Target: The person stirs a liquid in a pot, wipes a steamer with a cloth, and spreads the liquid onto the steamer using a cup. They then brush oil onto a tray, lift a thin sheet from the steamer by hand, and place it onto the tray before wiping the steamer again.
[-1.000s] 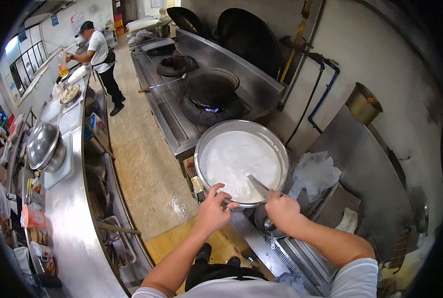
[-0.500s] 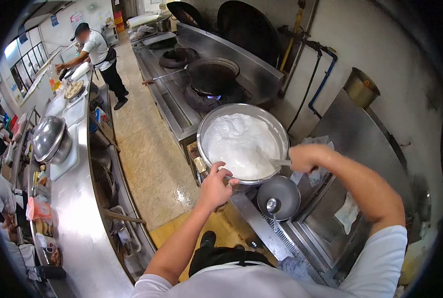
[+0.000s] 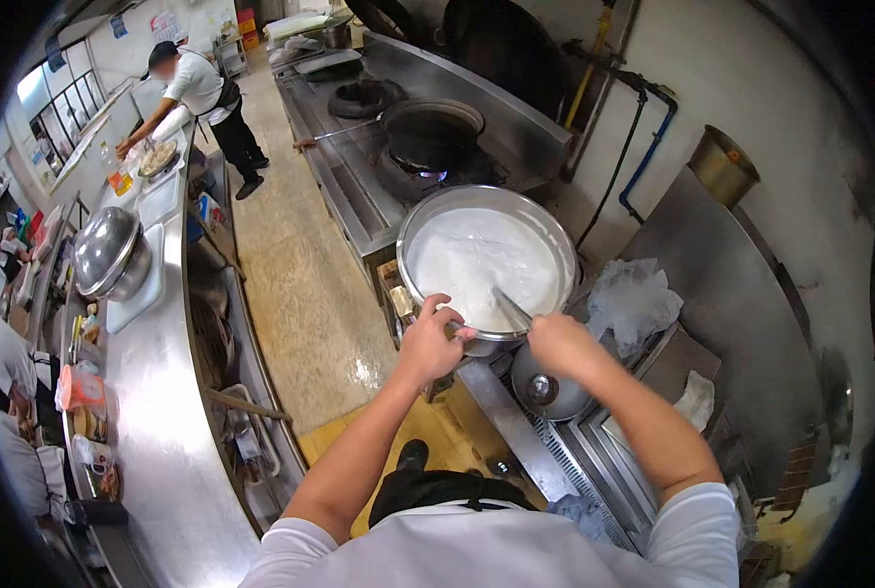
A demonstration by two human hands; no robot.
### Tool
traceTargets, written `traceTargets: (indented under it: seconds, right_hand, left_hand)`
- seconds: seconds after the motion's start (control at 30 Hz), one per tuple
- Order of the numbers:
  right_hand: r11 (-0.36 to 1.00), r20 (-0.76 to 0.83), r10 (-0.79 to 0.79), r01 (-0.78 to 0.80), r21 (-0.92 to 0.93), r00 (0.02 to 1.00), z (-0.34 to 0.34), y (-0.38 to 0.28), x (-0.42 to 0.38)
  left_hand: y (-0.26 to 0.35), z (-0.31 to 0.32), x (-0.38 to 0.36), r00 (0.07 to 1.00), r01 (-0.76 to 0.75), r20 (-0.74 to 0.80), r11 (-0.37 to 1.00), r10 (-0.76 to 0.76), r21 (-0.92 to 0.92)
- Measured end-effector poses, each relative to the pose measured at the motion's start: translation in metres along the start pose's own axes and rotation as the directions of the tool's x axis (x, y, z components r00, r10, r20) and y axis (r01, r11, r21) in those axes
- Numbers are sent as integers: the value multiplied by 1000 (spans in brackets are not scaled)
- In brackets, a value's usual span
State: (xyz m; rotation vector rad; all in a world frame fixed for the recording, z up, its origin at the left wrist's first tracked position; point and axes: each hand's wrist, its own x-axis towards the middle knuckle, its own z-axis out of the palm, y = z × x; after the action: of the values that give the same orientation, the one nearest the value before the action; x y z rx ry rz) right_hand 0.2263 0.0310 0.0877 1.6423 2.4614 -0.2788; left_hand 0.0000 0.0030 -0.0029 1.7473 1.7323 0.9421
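Note:
A wide stainless steel mixing bowl (image 3: 561, 235) stands in front of me at the stove's near end, holding a loose white foamy mixture (image 3: 472, 257). My left hand (image 3: 433, 343) is closed on its near-left rim, thumb and fingers over the edge. In my right hand (image 3: 565, 345), at the near-right rim, is the handle of a metal utensil (image 3: 513, 309). Its working end is sunk in the mixture, so its kind is hidden. Below the right hand, a grey pan (image 3: 527, 367) with a ladle (image 3: 543, 390) in it is partly covered by bowl and forearm.
Beyond the bowl, a dark wok (image 3: 427, 137) sits over a lit burner. A crumpled plastic bag (image 3: 635, 306) and a white cloth (image 3: 695, 400) lie right. Across the aisle runs a steel counter (image 3: 153, 421) with a domed metal bowl (image 3: 114, 250); a person (image 3: 207, 93) works farther along.
My right hand has moved left and toward me, and the utensil has swung to a steeper slant. The mixture's surface looks flatter. My left hand stays on the rim.

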Motion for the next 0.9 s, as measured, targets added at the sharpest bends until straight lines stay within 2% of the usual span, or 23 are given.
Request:
traceTargets:
  seconds: [0.17,0.27,0.33,0.4,0.47,0.5,0.6,0.73,0.9]
  right_hand:
    - [885,-203,6,-100,-455,979,40,3,-10]
    - [868,-51,-35,5,-497,998,22,31,-6]
    - [930,111,2,39,-367,994,-10,40,1]
    - [963,312,44,43,-267,949,-49,42,15]
    - [969,537,233,-149,-196,811,-87,35,34]
    - [970,616,226,-236,-66,755,-104,34,39]
    - [912,669,197,-384,143,717,-90,45,51]
    - [818,589,109,-408,404,801,-60,24,27]
    - [539,442,99,-421,729,892,-22,20,-4]
  left_hand:
    - [0,1,-1,1000,-22,0,1000,22,-21]
    - [0,1,-2,1000,-18,-8,1000,18,-18]
    - [2,-1,-2,1000,-16,-9,1000,16,-18]
    - [2,-2,-3,1000,1,6,1000,-1,-28]
    - [5,-6,-5,1000,16,8,1000,-15,-24]
    - [7,-7,-5,1000,20,3,1000,-20,-16]
    - [9,-6,-4,1000,28,-8,1000,-28,6]
    - [4,-2,-4,1000,5,-30,1000,-5,-3]
    - [0,2,-3,1000,0,-27,1000,-1,-27]
